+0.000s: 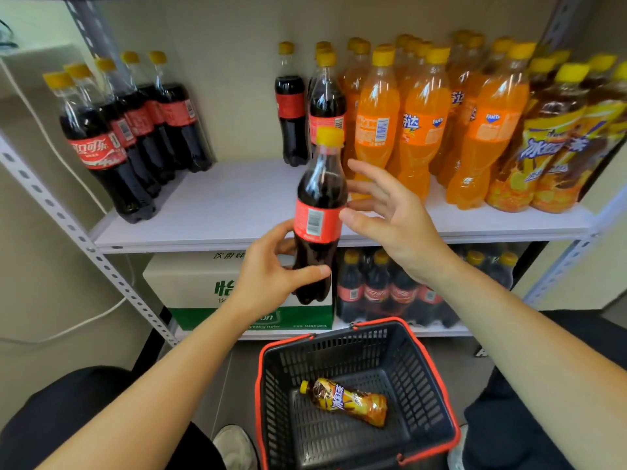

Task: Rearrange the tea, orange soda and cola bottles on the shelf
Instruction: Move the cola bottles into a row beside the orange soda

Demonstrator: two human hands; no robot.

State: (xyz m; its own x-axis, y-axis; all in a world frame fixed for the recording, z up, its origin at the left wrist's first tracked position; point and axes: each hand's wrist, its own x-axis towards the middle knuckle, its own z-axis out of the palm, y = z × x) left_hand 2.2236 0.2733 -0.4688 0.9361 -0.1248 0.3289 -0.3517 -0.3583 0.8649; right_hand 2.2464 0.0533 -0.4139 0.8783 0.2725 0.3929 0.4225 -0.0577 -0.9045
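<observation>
Held cola bottle (317,215): dark liquid, yellow cap, red label with the barcode facing the camera. It's upright and in the air, in front of the shelf (217,212) edge, about mid-width. Left hand (271,269) grips its lower half, thumb curled across the front and fingers wrapped behind. Right hand (390,218) is just beside the label, fingers straight and spread. The thumb tip sits at the label edge; can't tell if it touches.

Hidden or unclear:
- Left fingers are mostly behind the bottle.
- The held bottle's cap overlaps the label of the front bottle of the mid-shelf cola pair (291,106).
- The right hand covers the base of the nearest orange soda bottles (424,123); the rear rows show caps only.
- Tea bottles (549,140) at far right are cut by the frame edge, and their label print is blurred.

Around:
- A cola row (129,130) stands at shelf left, with bare shelf between it and the mid pair.
- The lower level holds a white-green carton (190,283) and a cola pack (383,290), both partly blocked by the held bottle and the hands.
- On the floor, a black basket (259,385) with a red rim holds one tea bottle lying on its side (346,400).
- A white cable (68,330) runs at left.
</observation>
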